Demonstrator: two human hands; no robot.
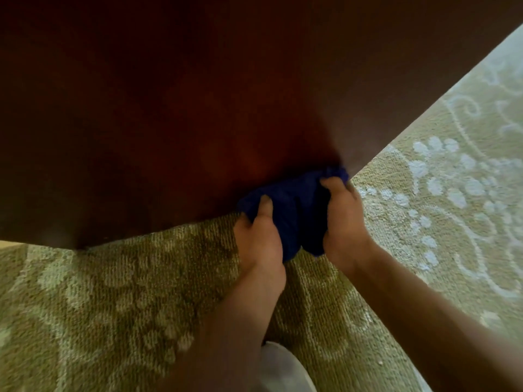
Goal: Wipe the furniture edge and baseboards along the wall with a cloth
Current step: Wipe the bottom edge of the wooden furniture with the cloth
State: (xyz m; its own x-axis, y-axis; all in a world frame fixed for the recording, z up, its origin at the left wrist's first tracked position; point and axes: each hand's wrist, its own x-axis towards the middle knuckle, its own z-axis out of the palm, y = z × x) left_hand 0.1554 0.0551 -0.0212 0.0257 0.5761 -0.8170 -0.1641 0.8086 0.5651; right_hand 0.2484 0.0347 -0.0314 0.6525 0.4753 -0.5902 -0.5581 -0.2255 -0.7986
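1. A bunched dark blue soft cloth (294, 210) sits low against the corner of a dark reddish-brown wooden furniture panel (169, 108), where the panel meets the patterned olive-green carpet (127, 292).
2. The left hand (259, 244) grips the cloth's near-left part, thumb lying on top and fingers curled into the fabric.
3. The right hand (343, 219) clutches the cloth's right side, fingers curled over it beside the panel's corner edge.
4. The cloth looks light, limp and easily crumpled; it should not slip, but it will fold rather than push.
5. I judge a firm bunched hold works best, keeping a thick pad against the wood.
6. No baseboard is visible here.
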